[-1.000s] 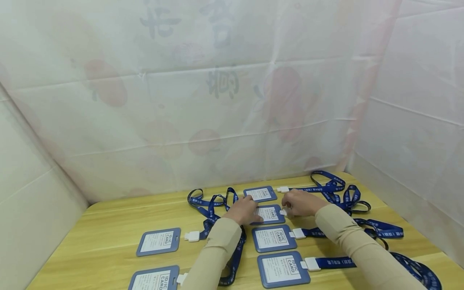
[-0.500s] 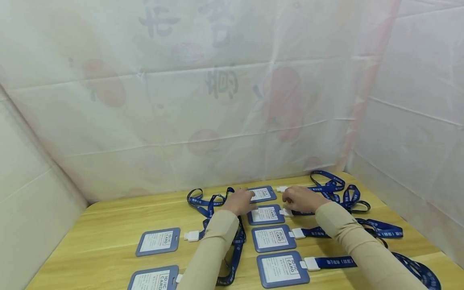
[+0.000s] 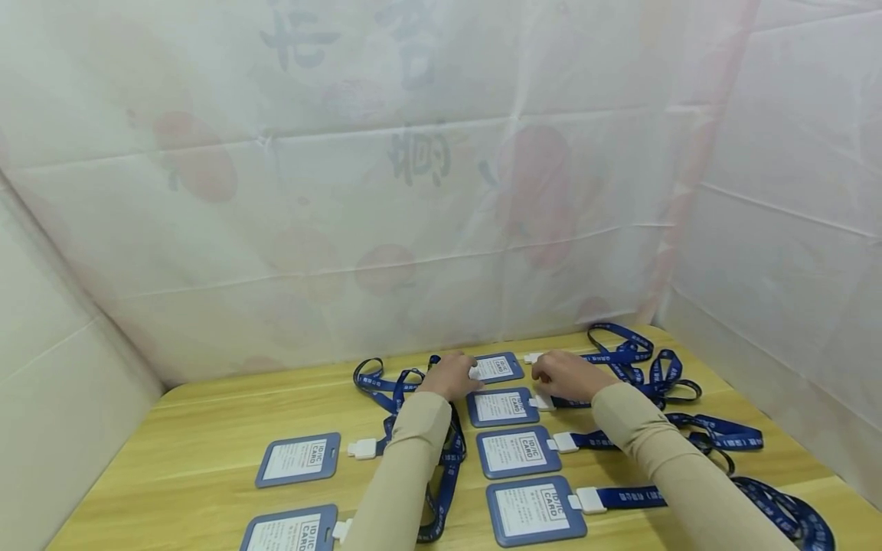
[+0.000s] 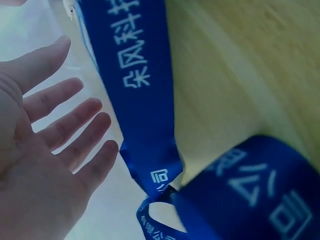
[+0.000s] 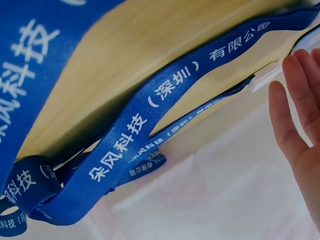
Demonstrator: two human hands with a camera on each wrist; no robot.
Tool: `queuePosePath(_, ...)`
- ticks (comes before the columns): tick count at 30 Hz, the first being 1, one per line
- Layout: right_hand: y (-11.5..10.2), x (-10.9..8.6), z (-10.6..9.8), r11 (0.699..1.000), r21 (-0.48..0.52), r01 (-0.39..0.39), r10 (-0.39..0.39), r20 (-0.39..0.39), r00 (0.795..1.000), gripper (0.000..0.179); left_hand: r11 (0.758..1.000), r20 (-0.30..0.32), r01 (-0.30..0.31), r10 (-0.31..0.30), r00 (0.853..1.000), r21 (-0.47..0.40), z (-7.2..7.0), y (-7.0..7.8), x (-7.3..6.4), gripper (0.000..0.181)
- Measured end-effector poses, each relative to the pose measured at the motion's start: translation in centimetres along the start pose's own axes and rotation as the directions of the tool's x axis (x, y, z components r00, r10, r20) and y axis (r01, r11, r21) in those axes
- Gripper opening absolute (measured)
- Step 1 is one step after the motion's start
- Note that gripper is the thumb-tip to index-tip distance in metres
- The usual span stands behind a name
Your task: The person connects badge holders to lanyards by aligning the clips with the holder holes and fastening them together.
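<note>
Toward the back of the table, my left hand (image 3: 451,375) is at the left edge of the farthest blue ID card holder (image 3: 500,367). Its fingers spread loosely beside a blue printed lanyard (image 4: 142,90) in the left wrist view, with nothing in the palm. Opposite it, my right hand (image 3: 570,375) hovers by the white clip (image 3: 532,358) of that row. The right wrist view has these fingers (image 5: 290,120) extended, near another lanyard strap (image 5: 155,100). Below the hands lies a second card holder (image 3: 501,406), its white connector (image 3: 543,402) at its right end.
Two more card holders (image 3: 520,451) with lanyards lie nearer in the right column. On the left are another holder (image 3: 298,460) and one cut off by the frame. Tangled lanyards (image 3: 661,375) lie at the right. White cloth walls (image 3: 310,229) enclose the wooden table (image 3: 193,436).
My left hand has moved back from the second card holder to the farthest one. My right hand has moved slightly back, away from the second connector, which now shows.
</note>
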State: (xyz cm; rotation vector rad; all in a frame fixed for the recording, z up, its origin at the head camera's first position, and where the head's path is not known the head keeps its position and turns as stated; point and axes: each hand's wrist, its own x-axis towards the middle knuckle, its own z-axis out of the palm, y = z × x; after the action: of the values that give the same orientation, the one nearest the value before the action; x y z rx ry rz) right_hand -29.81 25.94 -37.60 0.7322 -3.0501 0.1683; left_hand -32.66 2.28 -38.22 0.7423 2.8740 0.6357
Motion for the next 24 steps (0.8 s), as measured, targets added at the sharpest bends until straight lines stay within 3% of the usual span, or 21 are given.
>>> queuePosePath(17, 0.8, 0.6, 0.3, 0.999, -0.024, -0.033, 0.032, -0.06, 0.998, 0.011, 0.999, -0.04, 0.029, -0.028, 0.999, 0.044, -0.2, -0.3, 0.8, 0.041)
queuePosePath(24, 1.3, 0.6, 0.8, 0.999, -0.039, -0.034, 0.031, -0.083, 0.996, 0.006, 0.998, -0.043, 0.006, -0.003, 0.999, 0.059, 0.1, -0.5, 1.2, 0.041)
